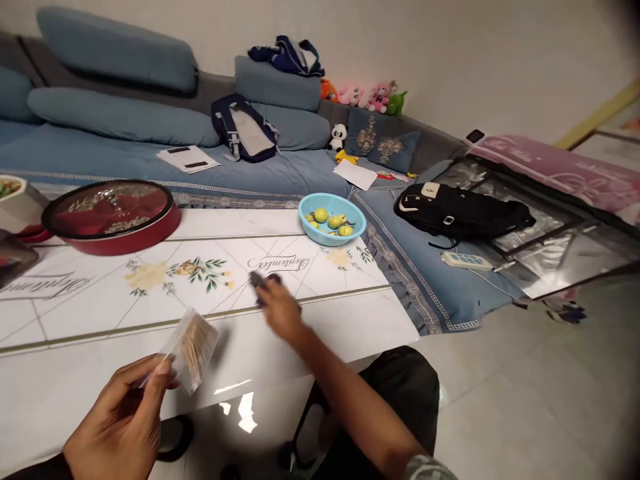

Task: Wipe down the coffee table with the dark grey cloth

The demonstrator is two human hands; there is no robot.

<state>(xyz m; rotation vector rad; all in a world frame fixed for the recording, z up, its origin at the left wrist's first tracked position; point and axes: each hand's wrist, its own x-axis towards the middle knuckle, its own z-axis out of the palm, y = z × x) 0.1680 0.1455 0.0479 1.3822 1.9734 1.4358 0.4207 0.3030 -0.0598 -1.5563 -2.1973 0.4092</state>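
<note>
My left hand (123, 417) pinches the edge of a small clear plastic bag (196, 347) between thumb and fingers. Inside the bag is a bundle of thin, light-brown sticks that look like toothpicks. The bag is held up over the near edge of the table. My right hand (283, 310) reaches out over the tabletop, its fingers closed on a small dark object (257, 280). Blur and the hand itself hide what kind of object it is. Beneath both hands is the white table cover (345, 320) with printed flowers and lettering.
A blue basin (333, 239) of yellow-green fruit stands near the table's far right corner. On the left is a round red lidded box (115, 243). A blue sofa (295, 175) runs behind, with a backpack (247, 130) on it. Another black bag (465, 213) lies at right.
</note>
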